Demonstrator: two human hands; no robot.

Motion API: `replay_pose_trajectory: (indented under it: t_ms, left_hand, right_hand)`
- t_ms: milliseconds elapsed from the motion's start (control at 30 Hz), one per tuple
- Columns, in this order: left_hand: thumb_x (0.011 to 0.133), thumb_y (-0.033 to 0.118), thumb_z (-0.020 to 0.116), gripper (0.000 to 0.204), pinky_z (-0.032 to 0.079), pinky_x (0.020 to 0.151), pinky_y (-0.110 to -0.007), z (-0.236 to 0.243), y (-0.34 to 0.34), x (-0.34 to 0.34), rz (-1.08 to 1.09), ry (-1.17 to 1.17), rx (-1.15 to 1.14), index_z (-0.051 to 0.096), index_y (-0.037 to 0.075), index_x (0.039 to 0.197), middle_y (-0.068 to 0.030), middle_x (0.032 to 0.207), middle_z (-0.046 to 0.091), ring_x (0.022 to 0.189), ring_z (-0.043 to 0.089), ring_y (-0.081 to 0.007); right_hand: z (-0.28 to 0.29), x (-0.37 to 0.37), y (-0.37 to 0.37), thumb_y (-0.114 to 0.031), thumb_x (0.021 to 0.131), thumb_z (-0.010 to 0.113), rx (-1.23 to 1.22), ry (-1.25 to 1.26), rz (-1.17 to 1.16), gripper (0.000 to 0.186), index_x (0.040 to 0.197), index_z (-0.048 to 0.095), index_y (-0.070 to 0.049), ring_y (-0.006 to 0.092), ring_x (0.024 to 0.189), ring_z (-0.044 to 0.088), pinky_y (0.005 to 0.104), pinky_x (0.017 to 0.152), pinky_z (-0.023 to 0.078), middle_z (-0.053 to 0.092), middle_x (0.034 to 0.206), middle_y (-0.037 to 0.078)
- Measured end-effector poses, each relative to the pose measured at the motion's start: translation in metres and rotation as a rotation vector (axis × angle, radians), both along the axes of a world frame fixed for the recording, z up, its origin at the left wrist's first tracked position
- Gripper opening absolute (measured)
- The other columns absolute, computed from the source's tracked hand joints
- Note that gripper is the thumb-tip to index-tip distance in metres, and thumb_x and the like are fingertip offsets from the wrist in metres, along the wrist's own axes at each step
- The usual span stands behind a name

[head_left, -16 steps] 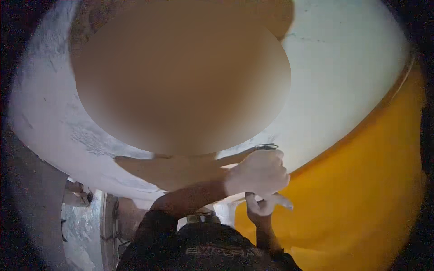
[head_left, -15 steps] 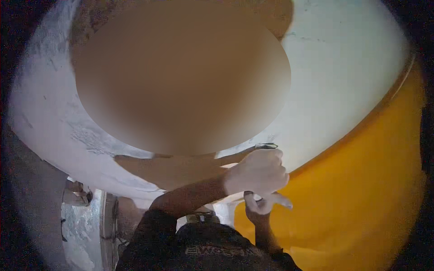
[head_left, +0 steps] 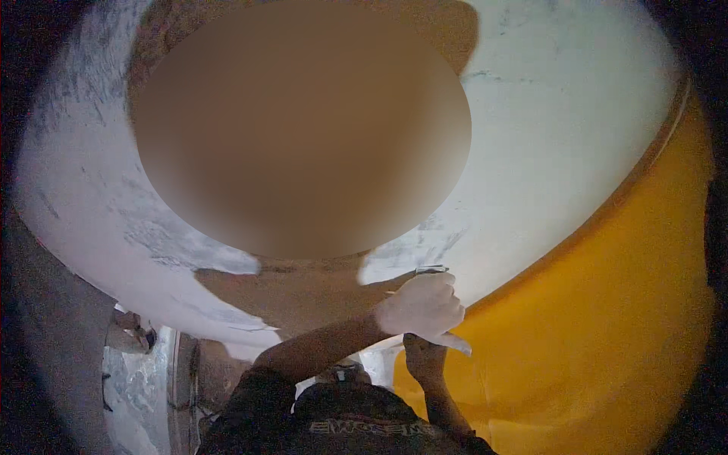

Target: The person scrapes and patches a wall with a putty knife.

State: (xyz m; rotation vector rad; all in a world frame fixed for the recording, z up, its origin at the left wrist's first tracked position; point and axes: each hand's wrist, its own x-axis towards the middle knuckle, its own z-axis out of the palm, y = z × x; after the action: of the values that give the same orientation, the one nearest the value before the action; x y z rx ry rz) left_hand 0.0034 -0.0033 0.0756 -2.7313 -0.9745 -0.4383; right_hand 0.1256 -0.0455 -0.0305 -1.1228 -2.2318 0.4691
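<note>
My left hand (head_left: 421, 305) is closed in front of the pale wall-like surface (head_left: 553, 152), its forearm crossing from the lower left. A thin, flat edge with a light and dark rim (head_left: 432, 269) shows just beyond its knuckles. What this hand grips is too unclear to name. The left thumb sticks out toward the lower right. Just below it, in dim light, is my right hand (head_left: 425, 356), close under the left one. Its fingers are dark and partly covered, so I cannot make out their shape or anything in them.
A broad orange-yellow surface (head_left: 591, 326) meets the pale one along a curved edge at the right. Grey smears (head_left: 152, 227) mark the pale surface. A large brown shadow (head_left: 303, 284), partly blurred, covers its middle. At the lower left are a pale, streaked panel (head_left: 136, 387) and dark upright parts.
My left hand has shifted slightly left and down, with the thin edge beside it. The right hand shows darker now. The view has moved a little.
</note>
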Motion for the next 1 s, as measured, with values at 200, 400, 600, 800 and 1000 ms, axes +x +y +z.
replay_pose_trajectory:
  t_ms: [200,400,600,800,1000]
  left_hand:
    - [0.073,0.072,0.04,0.069,0.04,0.048,-0.032,-0.003,0.01,0.001,-0.032,-0.155,0.271,0.051,0.008,0.049,-0.0068,0.043,0.05,0.04,0.048,-0.0223]
    - [0.072,0.071,0.042,0.066,0.037,0.046,-0.031,-0.012,-0.001,-0.005,-0.012,-0.048,0.152,0.049,0.009,0.049,-0.0052,0.043,0.049,0.039,0.044,-0.0205]
    - [0.068,0.073,0.044,0.071,0.041,0.047,-0.035,-0.007,0.007,0.018,-0.031,-0.23,0.235,0.055,0.006,0.047,-0.0088,0.042,0.05,0.042,0.046,-0.0242]
    - [0.068,0.074,0.042,0.073,0.04,0.048,-0.035,-0.002,0.009,0.02,-0.019,-0.183,0.205,0.054,0.006,0.046,-0.0083,0.042,0.05,0.041,0.047,-0.0235]
    - [0.071,0.072,0.041,0.069,0.04,0.048,-0.032,0.002,0.008,0.021,-0.007,-0.124,0.194,0.049,0.008,0.049,-0.0057,0.042,0.049,0.041,0.049,-0.0219]
  right_hand:
    - [-0.004,0.001,0.004,-0.006,0.074,0.057,-0.303,0.626,0.001,0.018,0.091,0.057,0.001,0.0258,0.078,0.058,0.0356,0.074,0.045,0.06,0.086,0.011]
    - [-0.007,-0.008,0.005,-0.003,0.075,0.055,-0.032,0.355,-0.005,0.016,0.091,0.057,-0.001,0.0184,0.074,0.057,0.0311,0.068,0.045,0.06,0.083,0.008]
    - [-0.007,0.012,0.003,-0.002,0.075,0.056,-0.178,0.694,0.041,0.011,0.086,0.057,-0.001,0.0168,0.074,0.056,0.0313,0.065,0.045,0.059,0.079,0.007]
    - [-0.009,0.023,0.011,-0.001,0.077,0.059,-0.135,0.303,0.006,0.011,0.088,0.056,0.0,0.0189,0.08,0.055,0.0319,0.072,0.044,0.058,0.091,0.007]
    - [-0.003,0.022,0.006,0.0,0.078,0.059,-0.151,0.67,0.124,0.015,0.091,0.054,-0.002,0.014,0.073,0.055,0.0283,0.065,0.045,0.057,0.084,0.006]
